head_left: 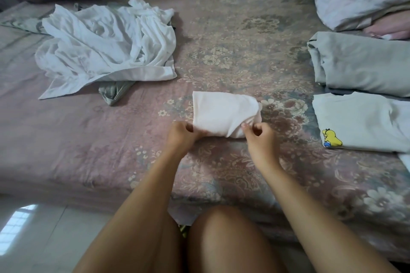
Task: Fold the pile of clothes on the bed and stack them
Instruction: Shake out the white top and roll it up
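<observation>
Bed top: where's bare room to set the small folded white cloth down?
Bare floral sheet runs between the crumpled white pile and the folded grey garments; more lies near-left of both hands, which pinch the small folded white cloth. The right edge is crowded.

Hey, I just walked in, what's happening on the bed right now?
A person is folding laundry on the bed. Both hands pinch the near edge of a small white garment lying folded in the middle: the left hand at its left corner, the right hand at its right. A crumpled white pile still waits at the far left. Folded pieces sit to the right, including a pale shirt with a cartoon print and a grey folded item.
</observation>
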`<state>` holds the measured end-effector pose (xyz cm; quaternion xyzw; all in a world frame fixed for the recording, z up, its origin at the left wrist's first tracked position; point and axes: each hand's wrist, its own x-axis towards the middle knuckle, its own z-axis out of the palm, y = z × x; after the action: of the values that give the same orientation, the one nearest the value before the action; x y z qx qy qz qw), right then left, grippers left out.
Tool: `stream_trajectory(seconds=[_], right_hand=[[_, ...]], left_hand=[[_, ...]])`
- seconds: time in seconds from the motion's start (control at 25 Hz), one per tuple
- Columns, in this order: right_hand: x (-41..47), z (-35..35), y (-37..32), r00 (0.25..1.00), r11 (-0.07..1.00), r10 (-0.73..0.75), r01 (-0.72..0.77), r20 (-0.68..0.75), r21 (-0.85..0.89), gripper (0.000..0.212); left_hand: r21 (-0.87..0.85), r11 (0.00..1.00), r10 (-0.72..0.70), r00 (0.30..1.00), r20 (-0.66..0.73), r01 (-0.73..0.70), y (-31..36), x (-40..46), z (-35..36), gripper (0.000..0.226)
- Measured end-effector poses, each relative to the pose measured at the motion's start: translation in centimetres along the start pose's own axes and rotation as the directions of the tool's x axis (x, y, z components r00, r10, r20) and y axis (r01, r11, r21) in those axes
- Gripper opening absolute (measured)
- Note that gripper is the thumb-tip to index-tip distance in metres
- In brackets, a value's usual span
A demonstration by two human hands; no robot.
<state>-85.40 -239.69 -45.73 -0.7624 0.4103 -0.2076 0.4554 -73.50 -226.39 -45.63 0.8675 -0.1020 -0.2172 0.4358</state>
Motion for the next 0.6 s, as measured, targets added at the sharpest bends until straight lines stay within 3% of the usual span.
stream_trajectory(seconds=[0.12, 0.24, 0.4, 0.44, 0.48, 0.56, 0.6], right_hand=[[0.3, 0.0, 0.1, 1.000, 0.998, -0.022, 0.021, -0.015, -0.051, 0.034], [2.1, -2.2, 1.8, 0.997, 0.998, 0.038, -0.041, -0.065, -0.054, 0.024], [2.5, -3.7, 2.3, 0.989, 0.990, -0.014, 0.035, 0.147, -0.136, 0.019], [2.5, -3.7, 1.7, 0.991, 0.985, -0.039, 0.059, 0.126, -0.161, 0.020], [2.7, -3.6, 0.7, 0.992, 0.968, -0.116, 0.125, 0.053, -0.219, 0.030], [4.0, -2.9, -2.3, 0.924, 0.874, -0.380, 0.343, -0.044, -0.344, 0.043], [4.9, -2.1, -4.1, 0.882, 0.809, -0.471, 0.439, 0.017, -0.392, 0.046]], left_hand=[[0.077, 0.994, 0.084, 0.995, -0.050, -0.080, -0.5, 0.3, 0.5, 0.038], [0.190, 0.980, 0.094, 0.979, -0.179, -0.059, -1.3, 1.7, -0.7, 0.021], [0.272, 0.946, 0.177, 0.984, 0.018, -0.175, -1.4, 1.6, -1.6, 0.015], [0.257, 0.948, 0.193, 0.981, 0.004, -0.187, -1.0, 1.4, -2.0, 0.008], [0.249, 0.944, 0.245, 0.966, -0.086, -0.217, -0.4, 1.5, -2.2, 0.019], [0.328, 0.848, 0.507, 0.820, -0.265, -0.417, 2.1, 2.4, -1.8, 0.037], [0.379, 0.772, 0.618, 0.744, -0.254, -0.511, 3.7, 3.3, -1.1, 0.041]])
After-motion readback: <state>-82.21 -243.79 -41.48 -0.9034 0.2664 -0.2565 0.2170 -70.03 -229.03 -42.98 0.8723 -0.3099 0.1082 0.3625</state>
